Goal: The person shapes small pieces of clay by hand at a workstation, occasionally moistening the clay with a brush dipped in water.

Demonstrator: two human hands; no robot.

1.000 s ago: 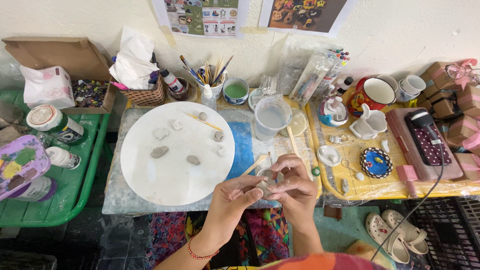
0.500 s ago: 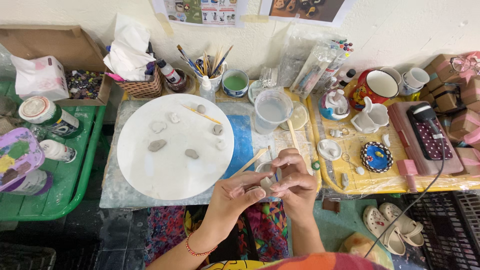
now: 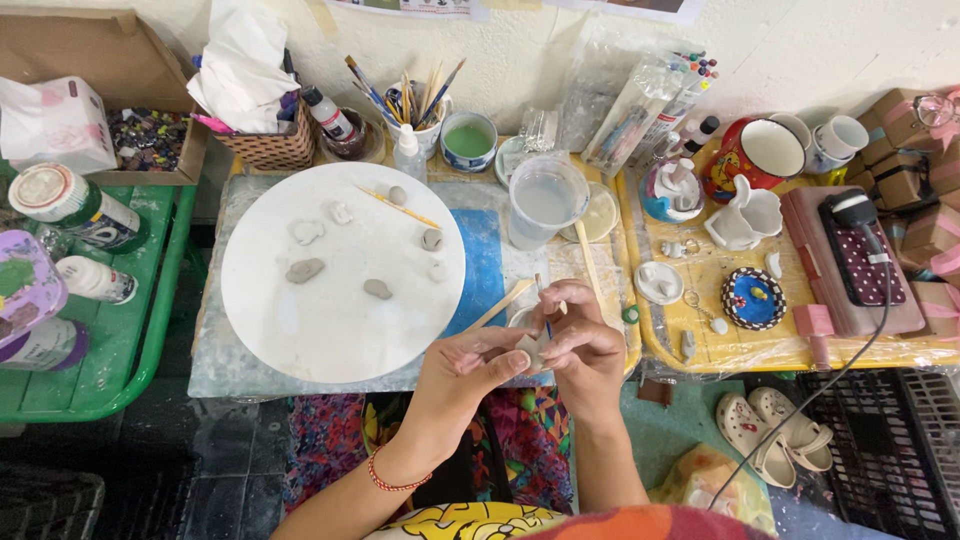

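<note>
**Small clay piece held over the table's front edge**

Our left hand (image 3: 462, 368) curls closed around a small pale grey clay piece (image 3: 527, 347), held just off the front edge of the work table, right of the round white board (image 3: 330, 320). Our right hand (image 3: 580, 335) pinches a thin blue-tipped brush (image 3: 543, 305) between closed fingertips, its tip at the clay.

A white tissue box with pink print (image 3: 55, 125) sits far left, in front of an open brown cardboard box (image 3: 110, 60). A white-lidded jar with a green label (image 3: 70, 205) lies on the green plastic tray (image 3: 110, 390). Small brown cardboard boxes with pink ribbon (image 3: 925, 165) stack at the far right. Clear plastic packets of pens (image 3: 640, 105) lean on the wall.

Two printed sheets on the wall are cut off at the top edge. Most of the clay piece is hidden by our fingers, so we cannot tell its shape. The purple palette (image 3: 18, 285) is cut off at the left.
</note>
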